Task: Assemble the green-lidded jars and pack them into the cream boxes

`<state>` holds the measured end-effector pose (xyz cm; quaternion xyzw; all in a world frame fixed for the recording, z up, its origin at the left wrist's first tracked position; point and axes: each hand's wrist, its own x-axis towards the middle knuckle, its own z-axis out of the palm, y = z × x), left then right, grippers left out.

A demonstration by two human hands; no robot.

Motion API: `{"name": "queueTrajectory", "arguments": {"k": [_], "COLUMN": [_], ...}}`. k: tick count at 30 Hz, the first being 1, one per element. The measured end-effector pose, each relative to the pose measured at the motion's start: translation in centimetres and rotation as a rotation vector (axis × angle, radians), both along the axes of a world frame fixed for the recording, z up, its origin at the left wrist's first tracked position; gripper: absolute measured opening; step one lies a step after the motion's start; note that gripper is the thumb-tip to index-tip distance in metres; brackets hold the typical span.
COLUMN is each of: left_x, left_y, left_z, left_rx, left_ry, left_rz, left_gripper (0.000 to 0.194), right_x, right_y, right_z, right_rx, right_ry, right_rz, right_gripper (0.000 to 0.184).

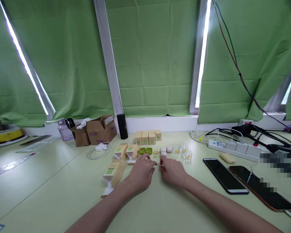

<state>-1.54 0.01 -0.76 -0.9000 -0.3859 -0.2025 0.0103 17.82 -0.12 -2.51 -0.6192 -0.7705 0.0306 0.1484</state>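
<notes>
Both my hands rest on the pale green table (63, 191), close together. My left hand (142, 171) lies palm down with curled fingers beside an open beige box (132, 152) and a green two-cup tray (145, 150). My right hand (172, 171) is closed, its fingertips pinching a small white piece (163, 156). Just beyond lie small yellow bits (156, 152), a pale cube (169, 149) and three clear cups (183, 151) with yellow contents. Another open beige box (113, 174) lies at my left forearm.
A row of closed beige boxes (148, 137) stands behind. A black cylinder (122, 126), brown cartons (99, 130) and a white charger (100, 148) are at the back left. Two phones (225, 175) (260, 188) and a power strip (235, 149) with cables lie to the right.
</notes>
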Motion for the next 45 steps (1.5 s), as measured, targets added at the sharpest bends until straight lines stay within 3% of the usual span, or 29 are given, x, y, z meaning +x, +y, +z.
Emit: {"name": "queueTrajectory", "arguments": {"k": [3, 8, 14, 27, 33, 38, 45], "left_x": [-0.7, -2.0, -2.3, -1.7, -1.6, -0.4, 1.9], "left_y": [1.4, 4.1, 5.1, 5.2, 4.0, 1.9, -0.6], "left_z": [0.9, 2.9, 2.0, 0.5, 0.5, 0.6, 0.2], "left_rx": [0.078, 0.191, 0.143, 0.137, 0.219, 0.385, 0.539], "left_ry": [0.021, 0.157, 0.263, 0.230, 0.210, 0.151, 0.037], "left_rz": [0.163, 0.371, 0.454, 0.394, 0.322, 0.189, -0.004], "left_gripper": [0.027, 0.036, 0.028, 0.029, 0.029, 0.029, 0.024], "right_x": [0.1, -0.2, -0.2, 0.5, 1.5, 1.7, 1.3], "right_y": [-1.1, -0.7, -0.7, -1.1, -0.8, -0.9, -1.5], "right_z": [-1.3, -1.4, -1.3, -1.4, -2.1, -1.9, -1.4], "right_rx": [0.041, 0.058, 0.063, 0.057, 0.114, 0.255, 0.485], "right_ry": [-0.050, -0.072, -0.070, -0.023, 0.188, 0.375, 0.532], "right_rz": [0.065, 0.055, 0.054, 0.065, 0.031, 0.059, 0.271], "right_gripper": [0.014, 0.015, 0.015, 0.012, 0.021, 0.027, 0.045]}}
